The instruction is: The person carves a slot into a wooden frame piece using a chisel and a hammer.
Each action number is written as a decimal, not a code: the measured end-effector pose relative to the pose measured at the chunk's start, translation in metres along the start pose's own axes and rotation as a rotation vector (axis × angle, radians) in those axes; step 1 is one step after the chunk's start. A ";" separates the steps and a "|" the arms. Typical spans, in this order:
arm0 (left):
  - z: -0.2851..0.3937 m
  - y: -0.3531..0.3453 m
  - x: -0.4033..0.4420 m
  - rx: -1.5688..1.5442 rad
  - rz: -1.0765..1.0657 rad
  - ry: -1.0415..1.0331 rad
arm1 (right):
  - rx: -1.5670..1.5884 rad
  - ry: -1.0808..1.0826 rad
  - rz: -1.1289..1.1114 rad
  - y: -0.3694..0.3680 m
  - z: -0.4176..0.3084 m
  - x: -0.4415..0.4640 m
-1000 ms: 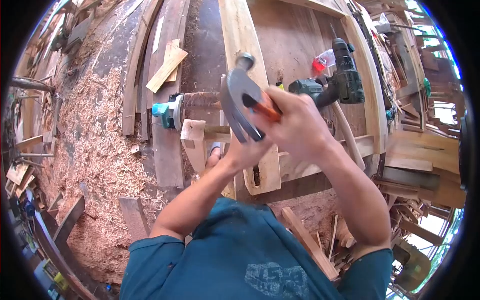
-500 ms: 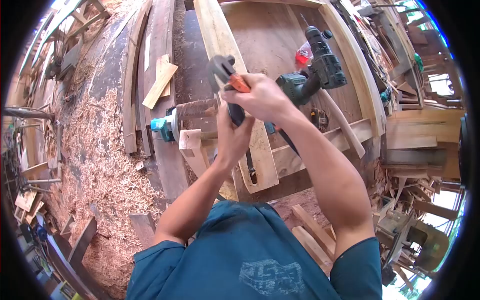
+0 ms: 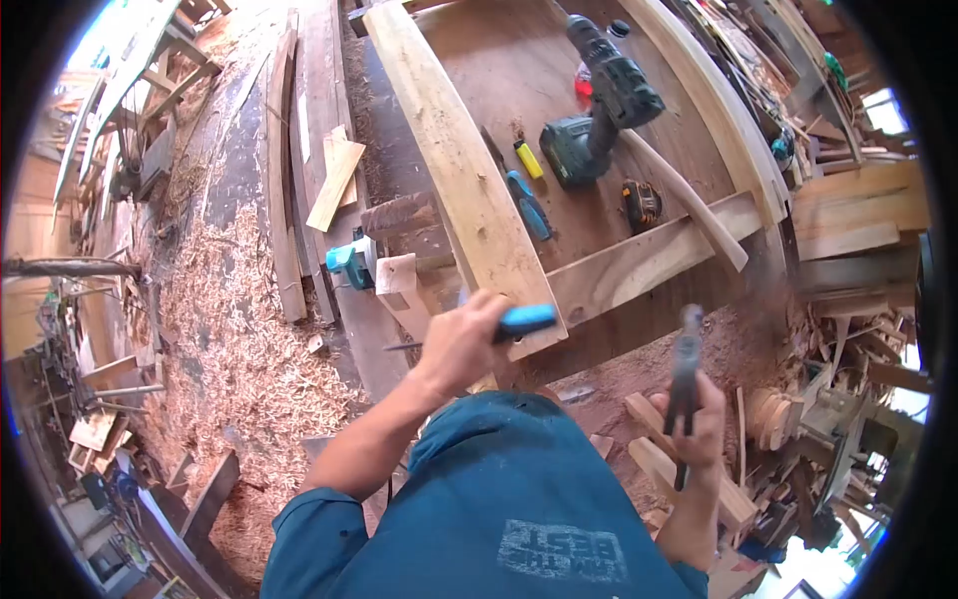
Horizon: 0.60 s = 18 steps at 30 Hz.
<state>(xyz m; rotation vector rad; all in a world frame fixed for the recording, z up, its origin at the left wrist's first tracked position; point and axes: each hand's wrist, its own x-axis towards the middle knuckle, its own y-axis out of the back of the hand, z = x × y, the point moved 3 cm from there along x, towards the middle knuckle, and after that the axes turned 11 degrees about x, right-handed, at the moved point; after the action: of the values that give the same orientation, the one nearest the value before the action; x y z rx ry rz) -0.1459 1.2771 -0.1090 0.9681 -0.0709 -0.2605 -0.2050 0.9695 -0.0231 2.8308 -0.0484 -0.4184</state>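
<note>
My left hand point(image 3: 461, 344) is closed around a chisel point(image 3: 527, 320) with a blue and black handle, over the near end of a long pale board point(image 3: 439, 130). Its thin dark blade points left, away from the wood. Off to the right, past the board's end, my right hand point(image 3: 704, 424) grips a hammer point(image 3: 687, 364) upright by its dark handle. The hammer's grey head is blurred. The board's near end is partly hidden behind my left hand and the chisel handle.
A cordless drill point(image 3: 609, 95), a yellow lighter point(image 3: 528, 159), a blue-handled tool point(image 3: 528, 207) and a tape measure point(image 3: 642, 203) lie right of the board. A teal power tool point(image 3: 349, 265) sits left. Wood shavings point(image 3: 230, 359) cover the floor; offcuts point(image 3: 689, 464) are piled lower right.
My hands have come apart. The right hand swung down and right with the hammer; the left lowered toward me, and the chisel went from upright in the board's slot to lying sideways.
</note>
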 end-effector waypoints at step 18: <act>-0.027 -0.019 0.027 0.044 -0.112 -0.182 | -0.341 -0.033 0.045 -0.049 0.127 0.036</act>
<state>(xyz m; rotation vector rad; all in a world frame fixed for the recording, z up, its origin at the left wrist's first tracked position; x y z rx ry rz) -0.1188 1.2822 -0.1411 0.9921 -0.1897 -0.4515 -0.2074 0.9793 -0.1639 2.4834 -0.0434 -0.4189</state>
